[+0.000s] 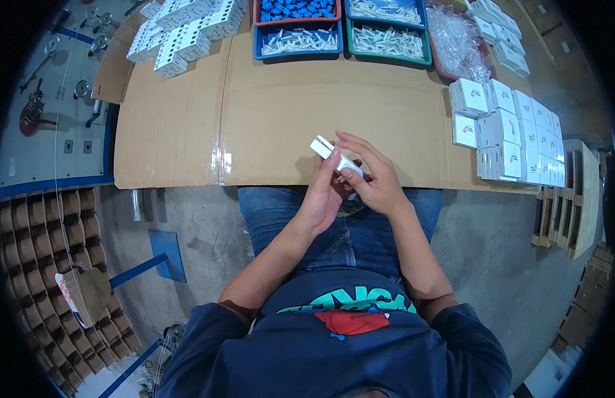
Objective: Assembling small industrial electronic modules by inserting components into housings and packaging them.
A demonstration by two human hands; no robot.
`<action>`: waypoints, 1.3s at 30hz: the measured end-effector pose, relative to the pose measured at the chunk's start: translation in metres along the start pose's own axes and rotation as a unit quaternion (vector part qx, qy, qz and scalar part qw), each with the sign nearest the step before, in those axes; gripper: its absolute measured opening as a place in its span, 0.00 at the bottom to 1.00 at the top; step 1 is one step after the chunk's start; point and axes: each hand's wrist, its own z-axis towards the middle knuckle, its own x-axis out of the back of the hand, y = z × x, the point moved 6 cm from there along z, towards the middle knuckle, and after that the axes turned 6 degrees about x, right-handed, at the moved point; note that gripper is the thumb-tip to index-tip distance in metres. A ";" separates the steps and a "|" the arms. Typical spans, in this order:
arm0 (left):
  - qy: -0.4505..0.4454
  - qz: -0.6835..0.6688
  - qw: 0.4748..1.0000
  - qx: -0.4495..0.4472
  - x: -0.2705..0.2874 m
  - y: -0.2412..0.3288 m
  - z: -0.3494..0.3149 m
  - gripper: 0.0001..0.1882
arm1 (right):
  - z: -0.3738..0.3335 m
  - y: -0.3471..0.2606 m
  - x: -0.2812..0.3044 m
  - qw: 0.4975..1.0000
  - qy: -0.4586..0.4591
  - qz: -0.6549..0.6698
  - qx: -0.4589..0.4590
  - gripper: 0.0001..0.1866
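Observation:
Above my lap, at the near edge of the cardboard-covered table (274, 132), both hands are closed on one small white rectangular piece (347, 164). A slot shows at its upper left end; its exact kind I cannot make out. My left hand (322, 196) grips it from the left and below, with the thumb on its side. The right hand (379, 180) holds its lower right end with the thumb, and that hand's index finger arches over it. The fingers cover part of the piece.
Blue (297, 57) and green (390, 62) bins of white sticks stand at the back, beside a red tray (257, 12) of blue parts. Clear plastic bags (459, 41) fill another tray. White blocks (188, 41) are stacked back left, white boxes (510, 132) at right.

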 end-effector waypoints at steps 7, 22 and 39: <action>0.015 0.043 0.999 0.011 -0.005 -0.005 -0.003 0.33 | 0.001 -0.006 0.000 0.998 -0.029 -0.031 0.040 0.27; 0.010 0.026 1.000 -0.002 -0.019 -0.011 -0.002 0.27 | -0.003 0.001 -0.002 0.997 0.013 -0.016 0.077 0.24; 0.003 0.020 1.000 -0.023 -0.017 -0.012 -0.002 0.28 | -0.004 0.007 -0.003 0.996 0.018 0.065 0.065 0.27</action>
